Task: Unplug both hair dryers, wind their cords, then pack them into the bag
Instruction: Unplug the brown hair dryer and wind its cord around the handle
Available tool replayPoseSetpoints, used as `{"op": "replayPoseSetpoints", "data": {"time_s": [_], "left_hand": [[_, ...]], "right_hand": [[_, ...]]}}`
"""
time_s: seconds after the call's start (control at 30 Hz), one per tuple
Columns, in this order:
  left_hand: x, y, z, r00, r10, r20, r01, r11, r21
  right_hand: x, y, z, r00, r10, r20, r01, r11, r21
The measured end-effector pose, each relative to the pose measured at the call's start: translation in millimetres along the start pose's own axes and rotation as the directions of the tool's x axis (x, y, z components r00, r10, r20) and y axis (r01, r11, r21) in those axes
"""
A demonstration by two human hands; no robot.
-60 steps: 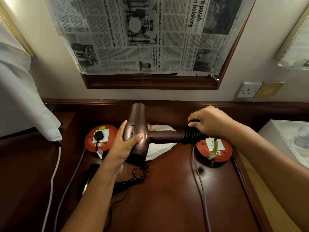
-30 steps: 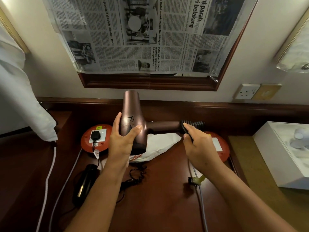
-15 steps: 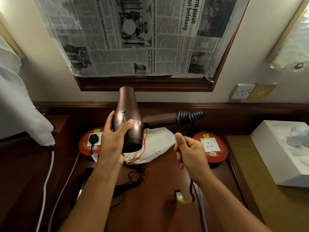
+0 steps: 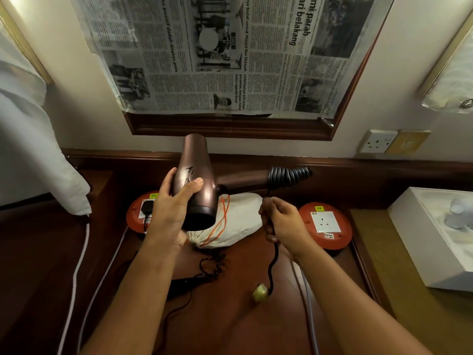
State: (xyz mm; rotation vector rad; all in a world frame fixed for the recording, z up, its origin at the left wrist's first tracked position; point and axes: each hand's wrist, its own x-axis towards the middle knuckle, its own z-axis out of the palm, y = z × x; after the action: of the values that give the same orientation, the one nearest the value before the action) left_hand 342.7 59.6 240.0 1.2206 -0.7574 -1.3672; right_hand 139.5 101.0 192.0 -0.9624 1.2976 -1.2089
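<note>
Above the desk [image 4: 230, 316] we hold the dryer [image 4: 194, 180] clear of the wood, so its cord [image 4: 272, 257] can hang free for winding. Our left hand [image 4: 171, 208] wraps the barrel, thumb over the top and fingers curled beneath, which keeps the handle pointing right and level. That puts the handle's end, already ringed with several turns of cord, within reach of our right hand [image 4: 281, 221]. Its fingers are closed round the cord just below the coils, and the rest drops from the fist to the plug [image 4: 259, 294], which looks blurred and seems to swing near the desk. The right socket [image 4: 325, 221] is bare, so this dryer is unplugged. We judge the winding about half done.

The bag [image 4: 238, 221] lies just behind and below the dryer, its drawstring mouth toward us, ready for packing. A second, black dryer [image 4: 184, 284] lies on the desk under our left forearm. A black plug [image 4: 147, 207] sits in the left socket [image 4: 143, 213], probably this dryer's, so that job waits.
</note>
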Motion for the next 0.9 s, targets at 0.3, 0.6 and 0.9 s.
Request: {"op": "replayPoseSetpoints", "data": {"time_s": [0.3, 0.6, 0.9], "left_hand": [[-1.5, 3.9, -12.6, 1.0, 0.011, 0.003, -0.011, 1.0, -0.017], [-0.5, 13.9, -21.6, 0.997, -0.017, 0.079, 0.017, 1.0, 0.002], [3.1, 10.3, -25.0, 0.984, -0.05, 0.169, 0.042, 0.998, 0.051]], "right_hand": [[17.3, -13.2, -11.9, 0.995, -0.032, 0.097, 0.04, 0.996, -0.079], [45.2, -50.4, -41.2, 0.995, -0.052, -0.087, -0.01, 0.804, -0.595], [65.2, -93.9, -56.1, 0.955, -0.127, 0.268, 0.296, 0.411, -0.862]]}}
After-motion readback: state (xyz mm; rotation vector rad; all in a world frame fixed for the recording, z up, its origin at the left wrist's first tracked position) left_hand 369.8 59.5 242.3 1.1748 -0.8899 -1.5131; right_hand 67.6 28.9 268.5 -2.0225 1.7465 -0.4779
